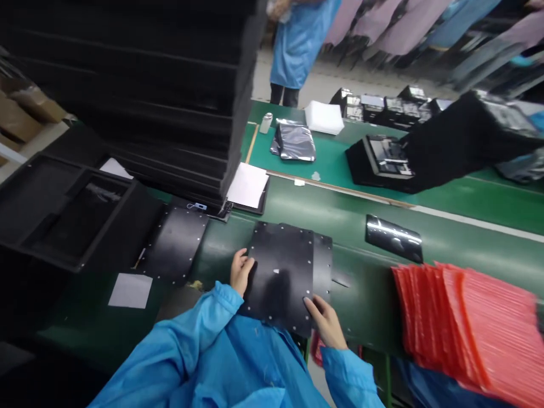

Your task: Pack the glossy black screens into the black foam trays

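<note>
The left hand (241, 271) curls at the left edge of a thin, matt black sheet dotted with small pale studs along its borders (283, 277). Its fingers bend against that edge, but the view does not show whether they pinch it. The right hand (325, 322) lies open at the sheet's lower right corner, with its fingertips resting on top. The sheet lies flat on the green table (361, 212), just in front of the person's blue sleeves, and both hands sit on opposite edges, which keeps it square.

To the left lies a second studded black sheet (174, 243), near a white paper square (130, 290) and a black foam tray (63, 209). A tall stack of black foam sheets (119, 96) blocks much of the upper left view. To the right are a glossy black strip (394, 238) and a fanned pile of red flat sleeves (467, 323). Beyond, on the far table section, lie a silver bag (293, 141) and black cases, and a co-worker in a blue smock (297, 45) stands further off.
</note>
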Tool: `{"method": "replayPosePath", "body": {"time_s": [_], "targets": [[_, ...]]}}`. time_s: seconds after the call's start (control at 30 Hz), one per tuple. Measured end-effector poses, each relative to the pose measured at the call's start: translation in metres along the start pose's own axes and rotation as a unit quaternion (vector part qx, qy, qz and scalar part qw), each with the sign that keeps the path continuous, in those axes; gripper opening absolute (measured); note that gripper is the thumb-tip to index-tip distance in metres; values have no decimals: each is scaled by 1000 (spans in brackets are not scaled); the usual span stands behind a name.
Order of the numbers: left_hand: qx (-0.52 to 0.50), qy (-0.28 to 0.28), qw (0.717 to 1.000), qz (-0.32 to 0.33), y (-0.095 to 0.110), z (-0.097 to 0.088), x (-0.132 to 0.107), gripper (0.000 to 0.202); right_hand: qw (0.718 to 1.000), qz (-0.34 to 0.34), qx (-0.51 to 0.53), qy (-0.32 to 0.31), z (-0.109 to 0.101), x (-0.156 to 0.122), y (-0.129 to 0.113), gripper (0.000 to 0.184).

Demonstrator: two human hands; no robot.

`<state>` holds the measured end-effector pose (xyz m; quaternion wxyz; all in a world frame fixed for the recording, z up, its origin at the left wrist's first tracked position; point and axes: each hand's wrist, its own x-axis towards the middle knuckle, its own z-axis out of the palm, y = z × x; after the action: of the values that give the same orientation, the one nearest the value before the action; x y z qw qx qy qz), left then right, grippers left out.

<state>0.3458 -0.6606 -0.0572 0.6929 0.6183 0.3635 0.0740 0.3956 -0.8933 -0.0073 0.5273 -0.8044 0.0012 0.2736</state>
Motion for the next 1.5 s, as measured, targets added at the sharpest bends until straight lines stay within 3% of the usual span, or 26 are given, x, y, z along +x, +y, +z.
{"method": "replayPosePath", "body": {"time_s": [0.07,0.17,0.27,0.33,0.4,0.5,0.63,0.67,0.73,0.8,0.9,0.97,1.03,1.1,1.17,1.23,1.3,1.37,1.43,1.5], "targets": [[22,-22,999,13,2,31,1,43,999,-22,-17,43,-29,-1,17,58],[74,-18,996,37,4,59,5,50,983,-116,-83,114,-73,9,35,58],[154,-33,984,79,9,79,10,64,962,-180,-125,164,-119,40,52,62],[207,-41,973,97,14,89,10,68,957,-182,-152,169,-142,69,69,70],[237,-37,966,95,19,96,9,66,961,-149,-185,142,-151,99,90,77],[252,-12,965,72,27,100,6,60,966,-109,-207,114,-149,130,120,69],[259,10,964,58,32,103,-1,58,964,-103,-159,185,-144,132,133,64],[260,7,964,56,33,104,-3,58,963,-121,-169,174,-144,128,129,62],[262,5,964,52,35,105,-4,57,951,-181,-231,94,-143,114,113,53],[269,11,962,44,37,106,-3,57,922,-228,-313,-3,-141,101,92,42],[295,18,955,28,44,105,-1,60,871,-263,-409,-71,-140,88,62,33],[340,34,939,25,48,109,-6,68,835,-302,-447,-110,-143,89,48,31],[426,41,902,48,48,126,-20,83,815,-331,-453,-149,-147,95,40,33],[523,-10,846,103,43,156,-43,99,824,-334,-418,-186,-150,107,39,37],[577,-81,800,142,39,192,-65,105,859,-307,-326,-250,-153,123,43,40],[571,-95,805,129,44,215,-80,98,905,-253,-193,-283,-156,140,53,39],[521,-54,843,118,61,213,-84,90,950,-195,-113,-216,-160,154,67,39],[459,3,873,166,85,186,-78,81,976,-140,-146,-79,-164,157,81,45],[414,58,882,218,105,149,-68,73,967,-107,-231,2,-165,148,91,52],[396,109,891,194,111,119,-56,66,946,-127,-297,2,-161,127,95,52]]}}
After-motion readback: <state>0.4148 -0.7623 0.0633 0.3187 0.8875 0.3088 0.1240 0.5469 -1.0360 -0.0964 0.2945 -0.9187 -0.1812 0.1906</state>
